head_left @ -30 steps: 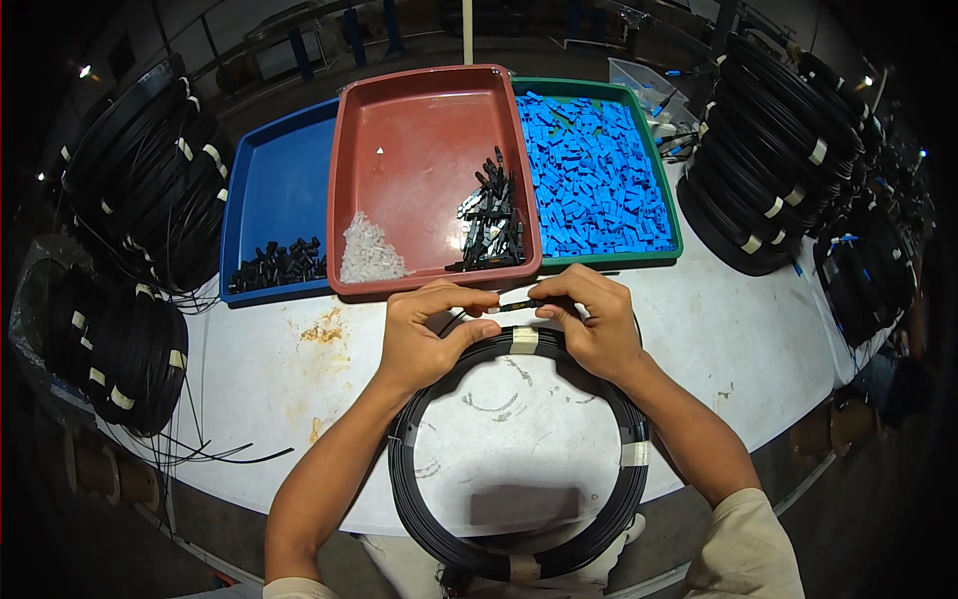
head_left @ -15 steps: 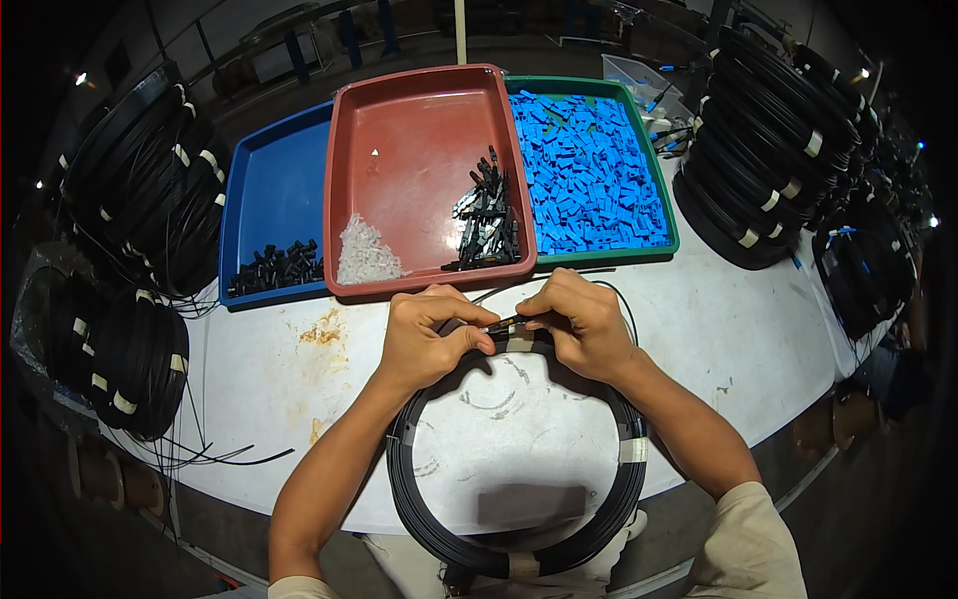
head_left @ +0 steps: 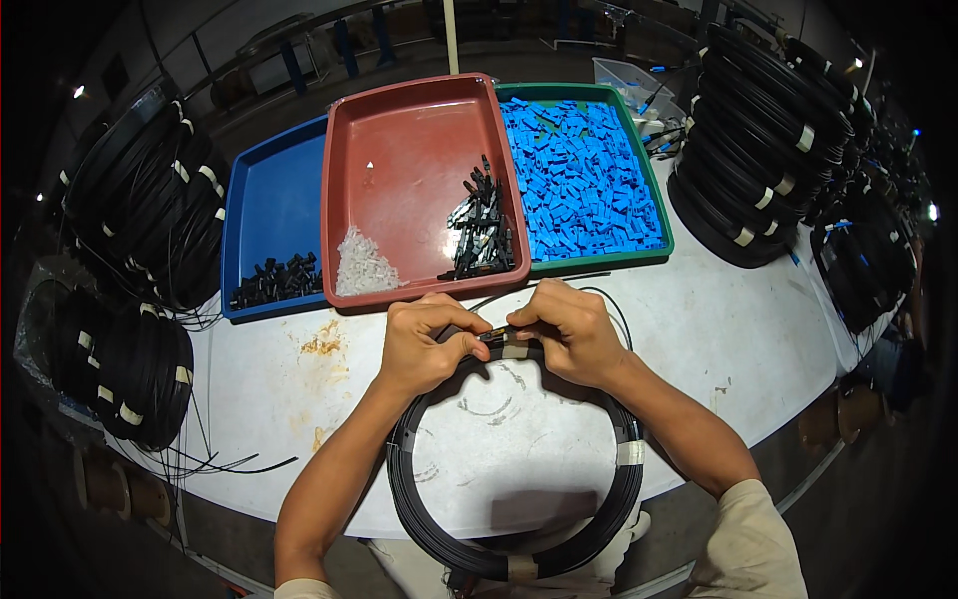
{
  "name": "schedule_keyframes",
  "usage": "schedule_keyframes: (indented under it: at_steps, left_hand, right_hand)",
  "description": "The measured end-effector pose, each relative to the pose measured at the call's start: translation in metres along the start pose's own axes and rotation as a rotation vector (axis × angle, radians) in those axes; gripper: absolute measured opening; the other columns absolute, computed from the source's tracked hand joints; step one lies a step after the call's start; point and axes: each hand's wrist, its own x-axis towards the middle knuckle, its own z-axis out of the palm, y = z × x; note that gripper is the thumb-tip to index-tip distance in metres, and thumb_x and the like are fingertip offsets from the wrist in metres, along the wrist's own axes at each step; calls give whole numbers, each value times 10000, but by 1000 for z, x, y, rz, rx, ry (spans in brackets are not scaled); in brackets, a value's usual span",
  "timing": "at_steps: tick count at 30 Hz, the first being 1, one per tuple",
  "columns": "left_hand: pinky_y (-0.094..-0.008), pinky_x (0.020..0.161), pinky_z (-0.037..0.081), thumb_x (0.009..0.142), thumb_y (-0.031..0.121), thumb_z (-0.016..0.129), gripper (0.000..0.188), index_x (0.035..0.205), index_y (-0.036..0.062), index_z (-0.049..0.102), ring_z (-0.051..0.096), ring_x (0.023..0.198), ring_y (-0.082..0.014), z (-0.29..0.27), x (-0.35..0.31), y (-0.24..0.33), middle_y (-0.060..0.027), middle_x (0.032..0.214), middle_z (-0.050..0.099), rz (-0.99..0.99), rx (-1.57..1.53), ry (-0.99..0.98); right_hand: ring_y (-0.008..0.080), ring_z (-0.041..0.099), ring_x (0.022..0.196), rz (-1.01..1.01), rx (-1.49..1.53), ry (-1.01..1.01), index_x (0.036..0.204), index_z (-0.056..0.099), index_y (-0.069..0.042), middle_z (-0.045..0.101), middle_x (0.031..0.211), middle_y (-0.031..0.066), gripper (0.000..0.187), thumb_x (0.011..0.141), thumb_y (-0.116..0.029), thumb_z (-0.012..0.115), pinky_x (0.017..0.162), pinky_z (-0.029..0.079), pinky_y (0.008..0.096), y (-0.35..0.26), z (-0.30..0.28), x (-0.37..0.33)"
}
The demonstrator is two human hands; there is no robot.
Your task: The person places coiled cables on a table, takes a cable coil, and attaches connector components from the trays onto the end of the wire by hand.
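A coil of black cable (head_left: 401,474), bound with pale tape, lies near me, partly over the table's front edge. Above its far side, my left hand (head_left: 429,344) pinches a small black connector (head_left: 496,334) between thumb and fingertips. Just to the right, my right hand (head_left: 571,336) is closed, its thumb and forefinger at the connector's other end. The fingers partly cover the connector, so its exact shape is hard to make out. A loose length of cable (head_left: 621,311) loops out behind my right hand.
Beyond my hands, a red tray (head_left: 399,120) holds clear plastic bits and black connectors. It stands between a blue tray (head_left: 279,185) with black parts and a green tray (head_left: 654,200) full of blue clips. Stacked cable coils (head_left: 150,215) flank the white table (head_left: 269,399), with more coils (head_left: 763,150) at right.
My right fingertips have shifted slightly, and more of the connector shows between the hands. The left hand keeps its pinch. The whole view has tilted a little, with the trays appearing lower.
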Motion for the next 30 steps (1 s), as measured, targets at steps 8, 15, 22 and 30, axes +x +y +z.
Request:
schedule_keyframes:
  at_steps: [8,15,22,30]
  left_hand:
    - [-288,666,514,646,-8,841,183,810,-12,760,663,689,-174,-1,1,1,-98,743,727,22,6,-21]
    - [-298,627,491,648,-38,784,152,796,-11,761,638,658,-180,0,1,0,-96,712,724,18,-43,13]
    - [-277,629,511,672,-53,792,133,795,-37,747,655,660,-168,1,3,2,-111,738,719,31,-30,3]
    - [-294,640,499,653,-85,735,137,769,-15,756,650,662,-181,3,2,4,-101,724,727,-50,-57,37]
  right_hand:
    - [322,582,728,-3,15,17,834,624,-1,575,763,124,184,693,92,696,647,455,408,1,0,-1]
    - [326,538,694,-49,6,11,821,604,-8,546,749,129,179,686,75,688,632,431,417,0,2,2]
    - [335,557,719,-24,12,19,820,598,0,555,754,134,180,682,96,662,636,438,416,-1,1,1]
    - [349,570,734,-2,2,-9,822,580,0,570,773,142,165,714,81,675,671,455,437,-2,2,1]
